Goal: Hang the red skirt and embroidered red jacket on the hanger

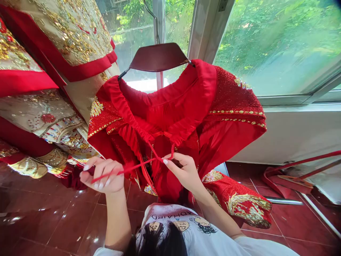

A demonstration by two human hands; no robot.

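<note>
The left hand (pixel 102 175) is closing into a loose fist around a thin red tie cord (pixel 133 166), its fingers curling over the cord's free end. The cord is stretching taut from that fist across to the right hand (pixel 183 170), where thumb and forefinger are pinching together on it just at the knot point. Directly above the pinch, the cord is running up into the gathered inner waist of a red embroidered garment (pixel 186 106), which is hanging open on a dark wooden hanger (pixel 158 57). The garment is showing plain red satin lining inside, with glittering red beadwork and gold trim lines on its outer panels either side of the grip; a sleeve with gold embroidery is drooping below the right wrist. Well left of the fist, cream-and-gold embroidered garments (pixel 53 42) with red borders are hanging
</note>
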